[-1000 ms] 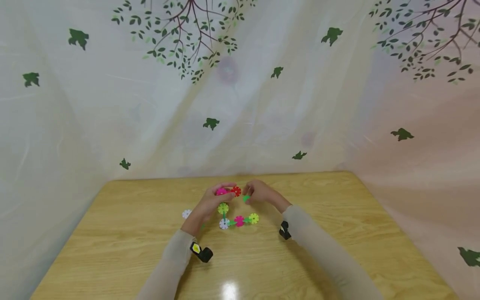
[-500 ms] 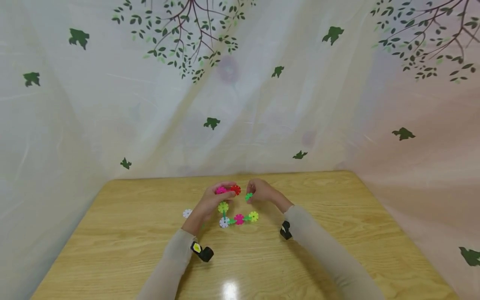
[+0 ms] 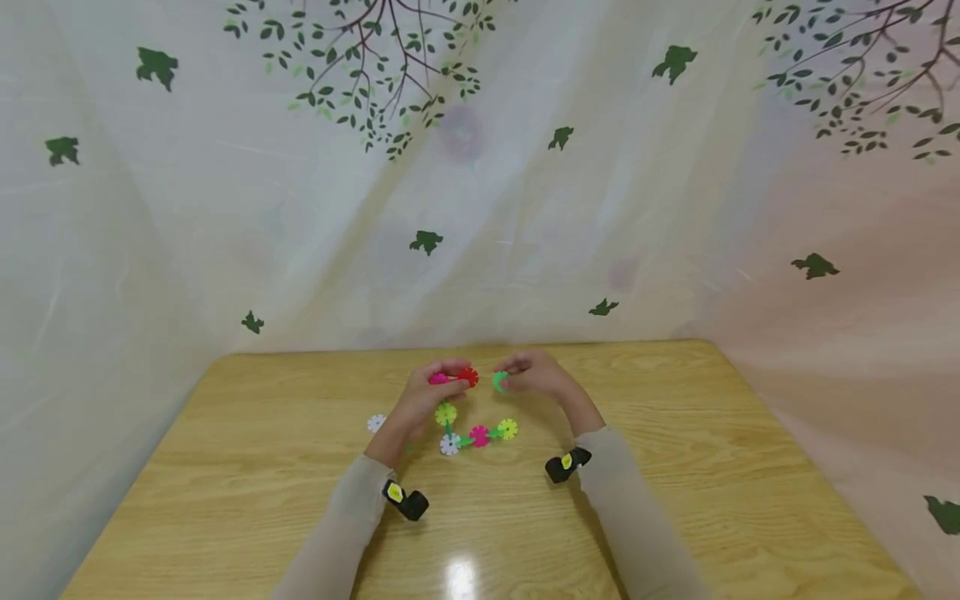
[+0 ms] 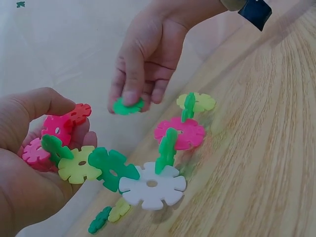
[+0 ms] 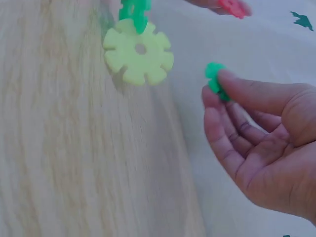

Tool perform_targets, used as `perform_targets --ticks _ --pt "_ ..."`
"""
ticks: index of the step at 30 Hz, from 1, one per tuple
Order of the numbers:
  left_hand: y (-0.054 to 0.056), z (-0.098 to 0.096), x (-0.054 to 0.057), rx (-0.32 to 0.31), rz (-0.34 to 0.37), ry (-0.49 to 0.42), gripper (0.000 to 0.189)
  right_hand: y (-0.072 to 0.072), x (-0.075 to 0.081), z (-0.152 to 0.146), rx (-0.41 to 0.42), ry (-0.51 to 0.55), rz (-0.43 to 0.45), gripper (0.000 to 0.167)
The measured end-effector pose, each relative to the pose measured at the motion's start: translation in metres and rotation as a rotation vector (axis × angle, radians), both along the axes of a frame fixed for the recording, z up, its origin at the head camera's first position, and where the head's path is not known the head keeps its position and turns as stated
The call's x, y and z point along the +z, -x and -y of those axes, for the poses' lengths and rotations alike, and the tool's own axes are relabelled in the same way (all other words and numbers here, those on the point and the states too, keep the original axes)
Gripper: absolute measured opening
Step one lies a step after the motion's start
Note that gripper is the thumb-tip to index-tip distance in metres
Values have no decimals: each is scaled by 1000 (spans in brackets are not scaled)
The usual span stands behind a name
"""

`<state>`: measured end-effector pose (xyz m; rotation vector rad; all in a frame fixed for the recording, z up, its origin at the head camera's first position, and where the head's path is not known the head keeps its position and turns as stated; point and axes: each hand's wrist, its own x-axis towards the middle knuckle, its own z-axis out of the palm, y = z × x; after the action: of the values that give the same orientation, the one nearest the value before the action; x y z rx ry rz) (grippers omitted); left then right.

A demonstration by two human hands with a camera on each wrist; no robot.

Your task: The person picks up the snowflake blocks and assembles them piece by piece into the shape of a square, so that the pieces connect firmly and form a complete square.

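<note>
My left hand (image 3: 420, 398) grips one end of a chain of flower-shaped interlocking discs, its thumb and fingers around the pink disc (image 4: 58, 127) with a red disc (image 4: 80, 113) sticking out at the tip. From there the chain runs through a yellow disc (image 4: 80, 164) and a green disc (image 4: 113, 170) to a white disc (image 4: 152, 186). It continues to another pink disc (image 4: 179, 133) and ends at a yellow disc (image 5: 138, 52). To the right, my right hand (image 3: 542, 375) pinches a single green disc (image 4: 128, 105) between thumb and fingers, apart from the red one.
A loose white disc (image 3: 377, 423) lies on the wooden table (image 3: 480, 517) left of the left wrist. Small green (image 4: 101, 219) and yellow discs (image 4: 119, 211) show low in the left wrist view. A printed cloth (image 3: 495, 200) hangs behind the table's far edge.
My right hand has turned at the wrist and lifted slightly, bringing the green disc up level with the red one. The left hand keeps its grip almost in place.
</note>
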<state>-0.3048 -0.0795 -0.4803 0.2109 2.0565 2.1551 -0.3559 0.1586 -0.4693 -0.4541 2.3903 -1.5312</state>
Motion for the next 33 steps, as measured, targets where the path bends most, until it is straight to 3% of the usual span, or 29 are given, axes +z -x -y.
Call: perform_targets --ticks 4,9,23,33 --pt "0 1 0 13 11 -5 36 -5 0 3 -15 132 -31 23" --pt "2 2 3 33 14 -19 35 -7 0 10 3 219 -77 18" --pt "6 -5 4 55 18 -30 37 -10 3 18 92 310 -185 10" --pt "5 0 -1 66 33 -11 37 -12 -2 25 96 369 -222 9"
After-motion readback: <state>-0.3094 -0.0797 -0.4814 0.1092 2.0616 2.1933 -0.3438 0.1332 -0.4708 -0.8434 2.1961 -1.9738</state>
